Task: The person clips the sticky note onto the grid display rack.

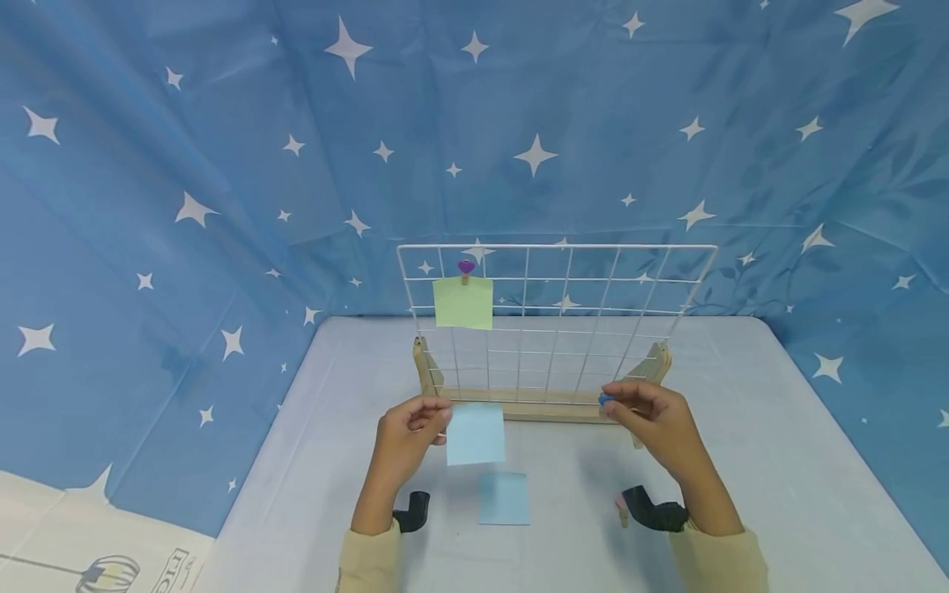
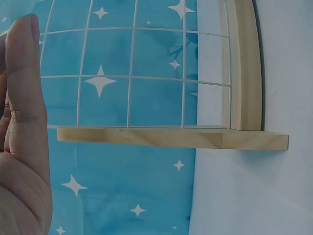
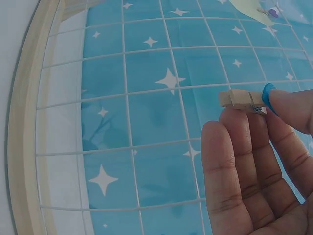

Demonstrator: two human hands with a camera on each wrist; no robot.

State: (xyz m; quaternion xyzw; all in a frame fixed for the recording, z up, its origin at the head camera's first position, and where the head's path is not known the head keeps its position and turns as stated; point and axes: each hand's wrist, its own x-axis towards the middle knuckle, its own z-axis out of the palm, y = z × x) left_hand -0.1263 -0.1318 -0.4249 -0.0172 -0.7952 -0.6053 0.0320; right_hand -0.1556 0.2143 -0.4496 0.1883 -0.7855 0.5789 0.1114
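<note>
My left hand (image 1: 412, 430) pinches a light blue sticky note (image 1: 476, 435) by its left edge, in front of the wire grid's lower left part. In my right hand (image 1: 652, 416) a small wooden clothespin (image 3: 239, 99) with a blue end is held between thumb and fingers, before the grid's lower right. The white wire grid (image 1: 547, 306) stands upright in a wooden base (image 1: 549, 409). On its upper left hangs a green sticky note (image 1: 464, 303), held by a clothespin with a purple heart (image 1: 465, 268). In the left wrist view only part of my left hand shows.
A second light blue note (image 1: 504, 498) lies on the white table (image 1: 296, 494) nearer to me. By my right wrist lies a clothespin with a pink end (image 1: 622, 509). Blue star-patterned cloth (image 1: 534, 99) hangs behind the table and down its sides.
</note>
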